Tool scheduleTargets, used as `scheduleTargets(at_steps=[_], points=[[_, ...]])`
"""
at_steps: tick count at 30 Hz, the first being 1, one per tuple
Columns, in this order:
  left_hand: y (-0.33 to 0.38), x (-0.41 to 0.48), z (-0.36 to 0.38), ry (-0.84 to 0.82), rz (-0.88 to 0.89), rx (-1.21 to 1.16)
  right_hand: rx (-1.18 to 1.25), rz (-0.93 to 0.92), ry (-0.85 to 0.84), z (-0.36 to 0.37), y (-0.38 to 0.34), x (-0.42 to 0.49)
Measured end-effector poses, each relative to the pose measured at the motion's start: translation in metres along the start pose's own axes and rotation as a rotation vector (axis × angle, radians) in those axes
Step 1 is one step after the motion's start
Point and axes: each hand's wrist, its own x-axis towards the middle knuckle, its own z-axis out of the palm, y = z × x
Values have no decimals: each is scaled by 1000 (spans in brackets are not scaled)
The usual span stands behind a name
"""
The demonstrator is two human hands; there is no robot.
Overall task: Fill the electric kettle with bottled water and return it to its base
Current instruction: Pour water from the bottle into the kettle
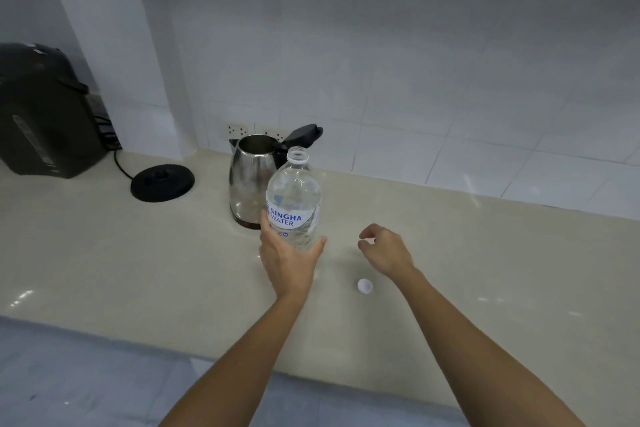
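Note:
A steel electric kettle (250,180) stands on the beige counter with its black lid (304,136) flipped up. Its round black base (162,182) lies to the left, apart from it, with a cord running off. Right in front of the kettle, my left hand (289,262) grips the lower part of a clear water bottle (294,199), upright and uncapped, with a blue and white label. The white cap (365,286) lies on the counter to the right. Above the cap, my right hand (382,248) hovers with its fingers loosely curled and nothing in them.
A large black appliance (45,111) sits at the far left against the wall. Wall sockets (237,130) are behind the kettle on the white tiled wall. The beige counter (485,270) stretches to the right; its front edge runs along the bottom, with grey floor below.

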Motion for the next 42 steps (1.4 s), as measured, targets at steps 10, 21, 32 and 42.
scheduleTargets(at_steps=[10, 21, 32, 42], points=[[8, 7, 7, 156, -31, -76, -169, 0, -284, 33, 13, -15], [-6, 68, -54, -105, 94, 33, -344, -193, -177, 42, -24, 8], [-17, 211, -138, -147, 332, 321, -315, -395, 487, 36, -149, 47], [-19, 309, -167, -265, 446, 580, -713, -238, 359, 33, -208, 68]])
